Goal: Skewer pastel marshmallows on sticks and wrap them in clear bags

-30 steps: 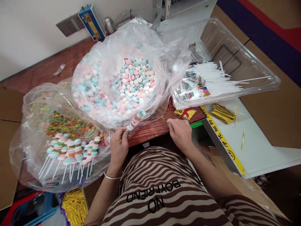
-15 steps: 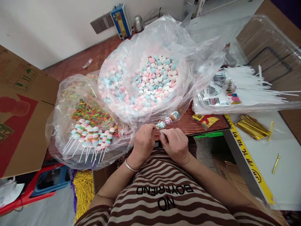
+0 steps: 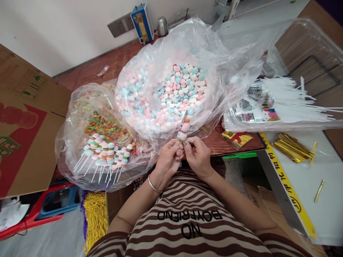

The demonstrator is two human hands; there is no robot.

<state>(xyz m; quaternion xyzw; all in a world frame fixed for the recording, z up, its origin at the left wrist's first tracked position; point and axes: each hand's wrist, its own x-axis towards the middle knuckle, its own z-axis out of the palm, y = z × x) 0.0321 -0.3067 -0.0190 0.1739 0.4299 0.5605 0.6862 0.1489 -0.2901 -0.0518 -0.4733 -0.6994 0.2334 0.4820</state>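
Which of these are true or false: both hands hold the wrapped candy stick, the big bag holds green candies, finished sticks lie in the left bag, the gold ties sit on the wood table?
1. Both the left hand and right hand pinch the wrapped candy stick. True.
2. The big bag holds green candies. False: pink, blue and white.
3. Finished candy sticks lie in the left bag. True.
4. The gold ties sit on the wood table. False: on the white surface.

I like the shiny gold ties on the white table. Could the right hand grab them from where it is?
Probably yes. The right hand is busy pinching the wrapped candy stick with the left hand, but the gold twist ties lie uncovered to its right, with nothing standing between. It would need to let go first.
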